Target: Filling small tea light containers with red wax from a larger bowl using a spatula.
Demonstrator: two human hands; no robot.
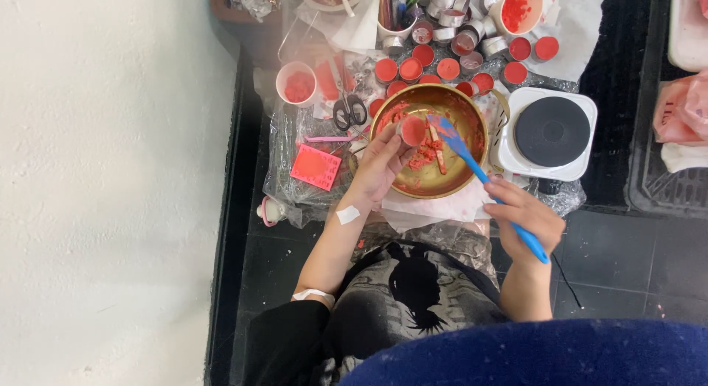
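My left hand holds a small round cup of red wax over the golden metal bowl. My right hand grips the handle of a blue spatula; its blade reaches into the bowl, close to the cup. Crumbled red wax and a pale stick lie in the bowl's bottom.
Several small tins of red wax crowd behind the bowl. A white single-burner hotplate stands to the right. Scissors, a white cup of red bits and a pink square piece lie left. A white wall fills the far left.
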